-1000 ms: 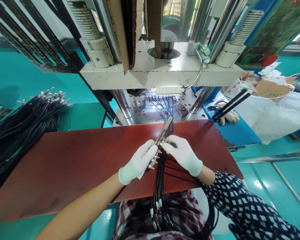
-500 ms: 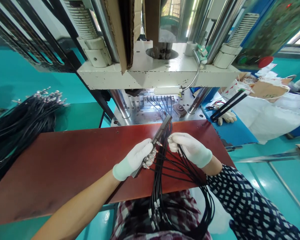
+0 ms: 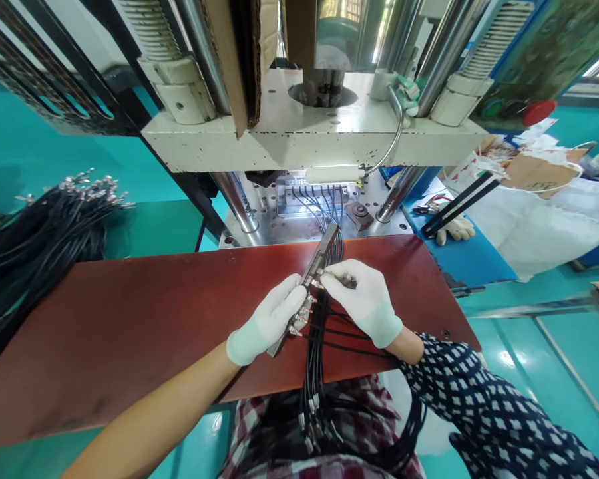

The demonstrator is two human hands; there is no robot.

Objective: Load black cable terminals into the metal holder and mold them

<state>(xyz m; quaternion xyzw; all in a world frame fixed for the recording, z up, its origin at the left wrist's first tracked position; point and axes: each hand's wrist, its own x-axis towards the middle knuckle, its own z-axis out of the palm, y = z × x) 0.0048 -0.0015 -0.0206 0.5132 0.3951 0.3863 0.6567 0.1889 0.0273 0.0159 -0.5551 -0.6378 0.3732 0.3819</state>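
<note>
My left hand (image 3: pixel 269 319), in a white glove, grips a narrow dark metal fixture bar (image 3: pixel 321 256) that points up and away over the brown table (image 3: pixel 130 319). Several silver connector tips sit along the bar beside my left fingers. My right hand (image 3: pixel 362 299), also gloved, pinches one black cable end against the bar near its middle. A bundle of black cables (image 3: pixel 317 372) hangs from both hands down over my lap.
A press machine (image 3: pixel 304 133) stands behind the table, with a lit mould plate (image 3: pixel 312 199) holding several black wires. A large pile of black cables (image 3: pixel 40 233) lies at the left. At the right are a blue surface, a loose glove (image 3: pixel 454 229) and white bags.
My right hand had pulled away to the right with a cable end and has now come back against the bar. My left hand keeps holding the bar.
</note>
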